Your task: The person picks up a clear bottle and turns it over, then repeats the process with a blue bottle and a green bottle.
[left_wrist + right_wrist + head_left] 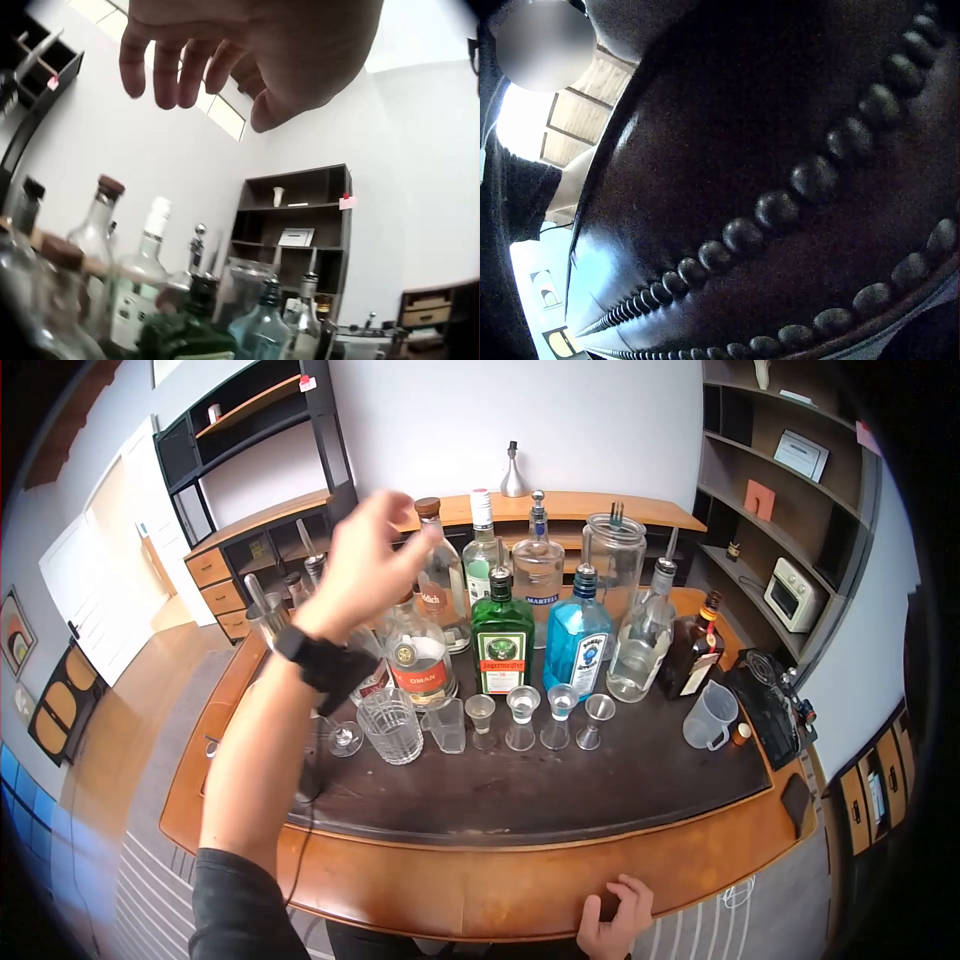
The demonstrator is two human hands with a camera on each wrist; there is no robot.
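My left hand is raised over the left part of a crowd of bottles, its fingers loosely bent with nothing between them. In the left wrist view the fingers of the left hand hang down above the bottle tops. Closest to it stand a clear bottle with a brown stopper and a shorter one with an orange-red label. To their right are a green bottle and a blue bottle. My right hand rests at the table's front edge, fingers relaxed, far from the bottles.
Several small measuring cups line up before the bottles, beside a cut-glass tumbler. A plastic jug stands at the right near a dark bottle. The wooden table has a dark top. Behind is a tall glass jar.
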